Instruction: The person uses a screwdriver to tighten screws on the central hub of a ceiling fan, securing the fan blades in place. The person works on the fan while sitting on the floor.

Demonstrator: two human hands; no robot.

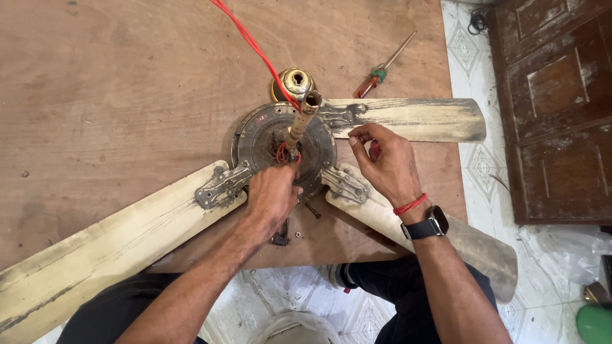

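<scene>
Gripping fan motor (284,143), both hands (273,194)

L fan blade (95,255) cut off.

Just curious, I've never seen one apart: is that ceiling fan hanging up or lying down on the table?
Lying down. The ceiling fan rests flat on the wooden table, blades spread, its rod pointing up.

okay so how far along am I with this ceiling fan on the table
Done: the fan lies on the table, its brass cup off the rod. In hand: your left hand is at the red wires by the rod's base; your right hand pinches something small and red. Left: all three blades remain bolted on, and the screwdriver lies unused.
</scene>
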